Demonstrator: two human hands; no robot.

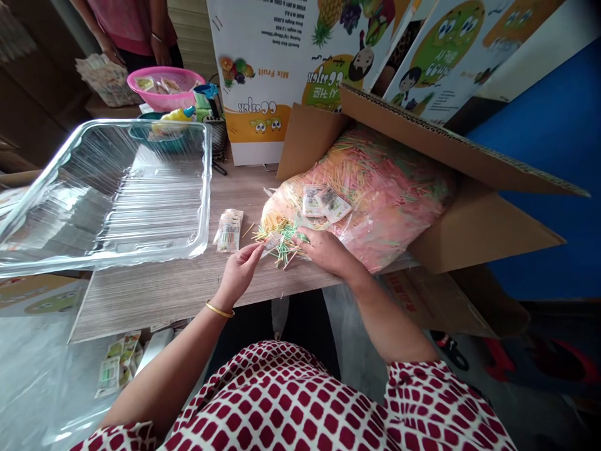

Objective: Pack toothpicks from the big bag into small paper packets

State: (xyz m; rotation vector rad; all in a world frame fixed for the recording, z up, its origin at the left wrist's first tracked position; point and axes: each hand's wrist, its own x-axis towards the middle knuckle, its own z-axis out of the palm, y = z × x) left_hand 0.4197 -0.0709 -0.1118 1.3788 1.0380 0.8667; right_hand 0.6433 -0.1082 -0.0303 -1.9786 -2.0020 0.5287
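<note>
My left hand (240, 270), with a gold bangle at the wrist, pinches a small clear packet (272, 242) by its edge. To its right, my right hand (323, 249) is closed at the spilled coloured sticks (283, 250), its fingertips around some green ones. The sticks lie at the mouth of a large clear bag (366, 181) full of pink, green and yellow sticks, which rests in a tipped cardboard box (479, 235). Two printed packets (332, 203) lie on the bag. A small stack of filled packets (230, 232) sits left of the sticks.
A large clear plastic tray (205, 188) stands on the table (154, 291) at the left. Behind it are a pink basket (164, 94), a green bowl (164, 143) and a person (136, 28). Printed cartons (263, 69) stand at the back.
</note>
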